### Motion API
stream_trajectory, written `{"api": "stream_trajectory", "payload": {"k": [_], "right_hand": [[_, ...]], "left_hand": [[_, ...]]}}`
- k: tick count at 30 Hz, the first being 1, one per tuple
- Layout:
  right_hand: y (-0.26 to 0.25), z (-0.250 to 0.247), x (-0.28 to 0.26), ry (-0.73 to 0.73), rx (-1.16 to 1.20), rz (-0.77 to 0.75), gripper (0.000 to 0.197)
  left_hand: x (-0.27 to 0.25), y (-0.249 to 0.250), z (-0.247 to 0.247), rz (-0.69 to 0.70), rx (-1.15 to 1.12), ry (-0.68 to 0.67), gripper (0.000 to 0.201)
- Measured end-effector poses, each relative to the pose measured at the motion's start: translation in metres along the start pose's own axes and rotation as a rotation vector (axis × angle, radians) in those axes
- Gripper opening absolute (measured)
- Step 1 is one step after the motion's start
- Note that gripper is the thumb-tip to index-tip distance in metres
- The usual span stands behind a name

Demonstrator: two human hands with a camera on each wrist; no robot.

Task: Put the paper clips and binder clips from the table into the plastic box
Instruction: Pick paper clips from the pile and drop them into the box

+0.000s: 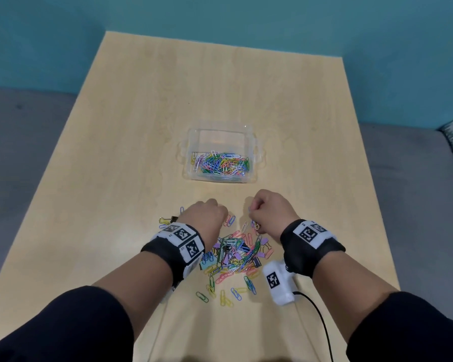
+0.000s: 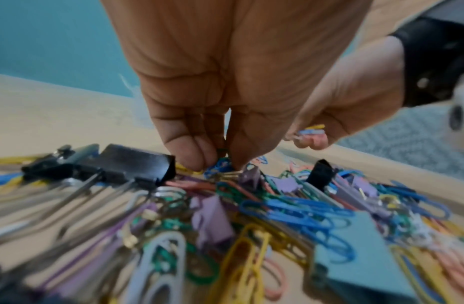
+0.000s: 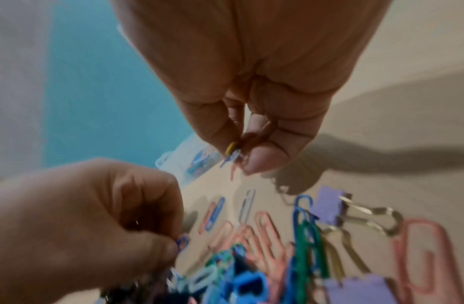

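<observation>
Pinching coloured paper clips (image 1: 230, 253) (tangled, glossy), both hands' (image 1: 207, 218) grip is clamped.

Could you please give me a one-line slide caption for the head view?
Both hands pinch clips above the pile of clips; the plastic box beyond holds paper clips.

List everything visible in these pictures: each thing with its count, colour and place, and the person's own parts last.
table: one, light wood, under everything.
plastic box: one, clear, mid-table beyond the hands, partly filled with coloured paper clips.
loose clips: many, uncounted; mixed-colour paper clips with purple, black and blue binder clips, heaped between the wrists.
wall: teal, behind the table.
wristbands: two, black with white coded tags.
left hand: pinches clips at the heap.
right hand: pinches a few clips above the table.
</observation>
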State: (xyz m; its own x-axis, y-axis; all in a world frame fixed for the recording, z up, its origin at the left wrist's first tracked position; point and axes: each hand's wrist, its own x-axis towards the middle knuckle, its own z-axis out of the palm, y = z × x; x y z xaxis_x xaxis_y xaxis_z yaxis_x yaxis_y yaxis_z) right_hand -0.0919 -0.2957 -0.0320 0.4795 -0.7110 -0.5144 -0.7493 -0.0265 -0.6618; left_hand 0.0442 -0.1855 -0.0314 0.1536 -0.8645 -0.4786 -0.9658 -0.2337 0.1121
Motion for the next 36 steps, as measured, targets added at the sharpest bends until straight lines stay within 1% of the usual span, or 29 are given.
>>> {"api": "stream_trajectory", "payload": {"k": [3, 6, 8, 10, 13, 15, 17, 19, 20, 22, 24, 25, 26, 28, 29, 31, 32, 34, 36], "right_hand": [[-0.007, -0.012, 0.003, -0.007, 0.169, 0.045, 0.011], [-0.020, -0.024, 0.009, 0.007, 0.251, 0.041, 0.015], [-0.031, -0.030, 0.016, 0.023, 0.295, 0.010, 0.021], [-0.046, -0.037, 0.023, 0.037, 0.303, -0.028, 0.023], [-0.066, -0.044, 0.037, 0.060, 0.252, -0.071, 0.021], [-0.081, -0.045, 0.047, 0.095, 0.172, -0.109, 0.020], [-0.094, -0.042, 0.055, 0.102, 0.083, -0.155, 0.016], [-0.101, -0.040, 0.057, 0.067, 0.027, -0.180, 0.013], [-0.101, -0.040, 0.057, 0.052, 0.010, -0.188, 0.011], [-0.094, -0.044, 0.054, 0.070, -0.026, -0.208, 0.008], [-0.080, -0.050, 0.045, 0.100, -0.087, -0.214, 0.012], [-0.070, -0.053, 0.039, 0.086, -0.132, -0.204, 0.016], [-0.060, -0.053, 0.031, 0.045, -0.199, -0.193, 0.019], [-0.039, -0.046, 0.013, -0.084, -0.396, -0.199, 0.028], [-0.029, -0.039, 0.006, -0.151, -0.509, -0.233, 0.033], [-0.014, -0.025, -0.005, -0.259, -0.704, -0.338, 0.049], [-0.008, -0.018, -0.009, -0.287, -0.777, -0.395, 0.057], [-0.002, -0.009, -0.013, -0.295, -0.893, -0.506, 0.066], [-0.001, -0.005, -0.016, -0.302, -0.976, -0.558, 0.069]], "left_hand": [[0.000, 0.006, 0.002, 0.027, 0.049, 0.004, 0.028], [0.004, 0.005, 0.003, 0.029, 0.007, 0.017, 0.026], [0.007, 0.001, -0.001, -0.029, -0.105, 0.021, 0.024], [0.009, -0.007, -0.012, -0.142, -0.302, 0.064, 0.016], [0.016, -0.024, -0.045, -0.310, -0.648, 0.218, 0.009], [0.025, -0.034, -0.071, -0.341, -0.817, 0.327, 0.009], [0.035, -0.040, -0.092, -0.324, -0.924, 0.403, 0.009], [0.040, -0.044, -0.104, -0.273, -0.997, 0.428, 0.010], [0.041, -0.045, -0.106, -0.250, -1.032, 0.422, 0.011], [0.037, -0.050, -0.104, -0.223, -1.089, 0.409, 0.012], [0.027, -0.059, -0.093, -0.243, -1.118, 0.439, 0.011], [0.020, -0.065, -0.085, -0.259, -1.106, 0.450, 0.012], [0.013, -0.070, -0.075, -0.265, -1.037, 0.446, 0.013], [0.000, -0.077, -0.050, -0.253, -0.750, 0.359, 0.014], [-0.006, -0.079, -0.038, -0.235, -0.611, 0.302, 0.016], [-0.014, -0.077, -0.018, -0.142, -0.416, 0.213, 0.023], [-0.017, -0.074, -0.010, -0.076, -0.334, 0.189, 0.027], [-0.022, -0.064, 0.000, 0.036, -0.185, 0.171, 0.033], [-0.027, -0.052, 0.005, 0.107, -0.075, 0.139, 0.034]]}}
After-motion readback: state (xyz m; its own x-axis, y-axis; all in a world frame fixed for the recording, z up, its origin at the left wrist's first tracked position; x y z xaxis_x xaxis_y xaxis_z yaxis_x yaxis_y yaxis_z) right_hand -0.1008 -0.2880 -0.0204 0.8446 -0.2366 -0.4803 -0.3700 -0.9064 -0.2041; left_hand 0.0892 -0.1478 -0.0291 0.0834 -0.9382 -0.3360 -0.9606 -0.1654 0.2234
